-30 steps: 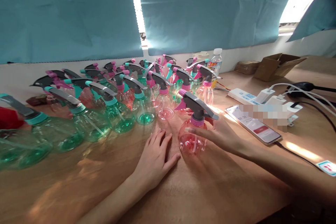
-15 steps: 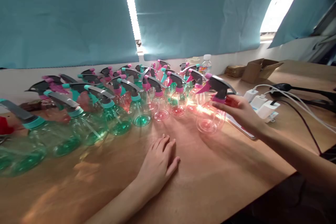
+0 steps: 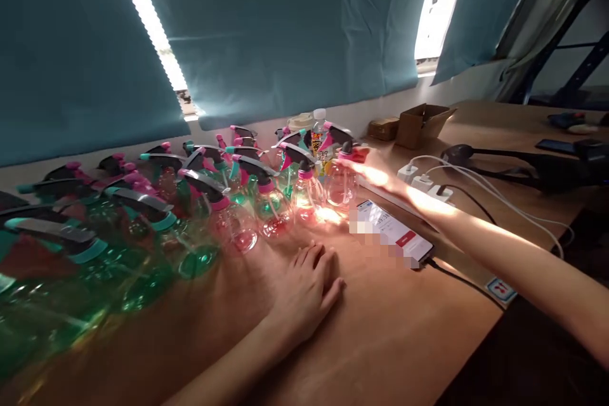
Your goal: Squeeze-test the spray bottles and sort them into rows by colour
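My right hand [image 3: 365, 163] grips a clear pink spray bottle [image 3: 340, 185] by its neck, at the right end of the front row. The bottle stands upright beside another pink spray bottle [image 3: 308, 193]. On the tabletop [image 3: 380, 323], my left hand [image 3: 311, 282] lies flat with its fingers apart, holding nothing. Several green spray bottles, one of them [image 3: 193, 254] in front, and more pink ones fill the left and the back. A phone [image 3: 394, 231] with a lit screen lies below my right forearm.
White chargers [image 3: 421, 184] with cables sit right of my right hand. Behind them are an open cardboard box [image 3: 421, 125] and a black object with long arms [image 3: 514, 162]. A labelled bottle [image 3: 320, 139] stands near the wall. The table edge runs at lower right.
My right hand has carried the pink bottle back to the row's end, beside the others. The view has turned right, bringing the whole phone into sight. My left hand still rests on the table.
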Demonstrator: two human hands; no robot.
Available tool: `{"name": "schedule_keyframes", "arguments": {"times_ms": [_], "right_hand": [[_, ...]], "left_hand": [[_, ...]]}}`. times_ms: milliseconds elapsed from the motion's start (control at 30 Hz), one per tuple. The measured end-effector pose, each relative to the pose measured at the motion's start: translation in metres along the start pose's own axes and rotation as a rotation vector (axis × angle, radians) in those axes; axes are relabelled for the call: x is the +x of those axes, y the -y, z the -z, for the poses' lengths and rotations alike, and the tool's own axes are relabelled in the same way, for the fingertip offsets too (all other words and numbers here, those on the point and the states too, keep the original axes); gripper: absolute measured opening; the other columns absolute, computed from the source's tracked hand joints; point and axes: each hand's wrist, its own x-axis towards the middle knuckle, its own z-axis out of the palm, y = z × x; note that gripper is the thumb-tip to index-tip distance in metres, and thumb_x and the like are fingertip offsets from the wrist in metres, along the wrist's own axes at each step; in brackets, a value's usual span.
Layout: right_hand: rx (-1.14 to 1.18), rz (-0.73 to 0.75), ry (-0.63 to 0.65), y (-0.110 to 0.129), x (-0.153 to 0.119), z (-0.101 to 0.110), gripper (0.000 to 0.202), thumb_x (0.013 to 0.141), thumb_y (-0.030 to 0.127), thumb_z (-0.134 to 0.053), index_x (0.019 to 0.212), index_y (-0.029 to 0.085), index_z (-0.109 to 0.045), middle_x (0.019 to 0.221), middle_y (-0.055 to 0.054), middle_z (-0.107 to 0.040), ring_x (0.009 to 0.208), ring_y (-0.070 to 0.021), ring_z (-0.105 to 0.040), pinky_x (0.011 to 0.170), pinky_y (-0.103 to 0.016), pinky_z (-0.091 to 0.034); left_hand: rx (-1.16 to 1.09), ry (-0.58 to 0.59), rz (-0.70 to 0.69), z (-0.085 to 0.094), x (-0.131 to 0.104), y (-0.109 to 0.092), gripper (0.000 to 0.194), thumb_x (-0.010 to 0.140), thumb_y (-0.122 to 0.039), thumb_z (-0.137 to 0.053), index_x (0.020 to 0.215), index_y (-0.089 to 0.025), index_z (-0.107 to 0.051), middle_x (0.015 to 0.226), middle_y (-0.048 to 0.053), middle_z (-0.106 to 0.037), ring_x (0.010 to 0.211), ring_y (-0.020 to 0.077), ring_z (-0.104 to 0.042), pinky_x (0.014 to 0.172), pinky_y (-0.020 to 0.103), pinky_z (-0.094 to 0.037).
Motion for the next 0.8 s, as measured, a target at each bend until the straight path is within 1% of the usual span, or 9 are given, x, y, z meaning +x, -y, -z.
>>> {"name": "schedule_keyframes", "arguments": {"times_ms": [67,167,300,433,567,633,700,800], "right_hand": [[-0.008,-0.025,-0.013,-0.006,0.006,-0.007,0.027,0.076,0.042,-0.070,0.091,0.019,-0.073,0.097,-0.011,-0.076,0.093,-0.0292,-0.071,0.084,-0.043,-0.054],[-0.018,-0.023,0.002,-0.013,0.010,-0.013,0.030,0.074,0.040,-0.073,0.090,0.014,-0.073,0.092,-0.011,-0.076,0.088,-0.0270,-0.071,0.082,-0.039,-0.053],[-0.033,-0.007,-0.002,-0.018,0.010,-0.014,0.032,0.076,0.040,-0.072,0.094,0.013,-0.071,0.097,-0.010,-0.076,0.091,-0.0231,-0.070,0.084,-0.034,-0.050],[-0.047,-0.001,0.009,-0.015,0.009,-0.015,0.034,0.076,0.041,-0.072,0.095,0.014,-0.070,0.097,-0.010,-0.075,0.091,-0.0223,-0.069,0.084,-0.034,-0.049],[-0.061,-0.027,0.034,-0.012,0.009,-0.016,0.035,0.077,0.044,-0.071,0.096,0.014,-0.070,0.101,-0.011,-0.074,0.097,-0.0242,-0.068,0.089,-0.036,-0.049],[-0.057,-0.052,0.056,-0.012,0.008,-0.016,0.041,0.076,0.046,-0.071,0.102,0.015,-0.068,0.105,-0.011,-0.073,0.101,-0.0248,-0.067,0.090,-0.038,-0.049],[-0.049,-0.082,0.072,-0.013,0.007,-0.014,0.051,0.074,0.047,-0.072,0.113,0.014,-0.064,0.113,-0.012,-0.071,0.106,-0.0248,-0.066,0.093,-0.038,-0.049],[-0.048,-0.126,0.058,-0.012,0.000,-0.007,0.067,0.075,0.049,-0.071,0.127,0.012,-0.054,0.129,-0.017,-0.061,0.120,-0.0250,-0.058,0.102,-0.039,-0.044]], "left_hand": [[-0.002,0.001,-0.013,-0.004,0.013,0.000,0.039,0.094,-0.034,-0.053,0.129,-0.017,-0.048,0.135,0.015,-0.051,0.126,0.0314,-0.047,0.105,0.052,-0.038],[-0.013,0.004,-0.031,-0.009,0.030,0.002,0.040,0.095,-0.033,-0.051,0.131,-0.016,-0.046,0.136,0.016,-0.049,0.130,0.0310,-0.042,0.105,0.051,-0.039],[-0.032,0.004,-0.040,-0.014,0.046,0.003,0.040,0.095,-0.033,-0.052,0.129,-0.013,-0.047,0.135,0.017,-0.049,0.129,0.0313,-0.042,0.106,0.051,-0.038],[-0.046,-0.007,-0.038,-0.015,0.057,0.002,0.040,0.095,-0.033,-0.052,0.129,-0.014,-0.048,0.135,0.016,-0.048,0.130,0.0315,-0.040,0.106,0.052,-0.036],[-0.050,-0.016,-0.042,-0.015,0.062,0.000,0.043,0.094,-0.032,-0.054,0.131,-0.014,-0.046,0.132,0.015,-0.051,0.126,0.0309,-0.044,0.105,0.051,-0.037],[-0.051,-0.021,-0.041,-0.015,0.062,0.000,0.042,0.094,-0.032,-0.054,0.130,-0.013,-0.047,0.132,0.016,-0.051,0.125,0.0309,-0.045,0.105,0.050,-0.037],[-0.053,-0.023,-0.041,-0.014,0.062,-0.001,0.041,0.093,-0.031,-0.055,0.129,-0.012,-0.049,0.131,0.016,-0.052,0.125,0.0311,-0.045,0.105,0.049,-0.037],[-0.058,-0.022,-0.045,-0.013,0.062,-0.001,0.039,0.094,-0.031,-0.055,0.128,-0.013,-0.050,0.132,0.015,-0.051,0.126,0.0304,-0.044,0.105,0.048,-0.037]]}}
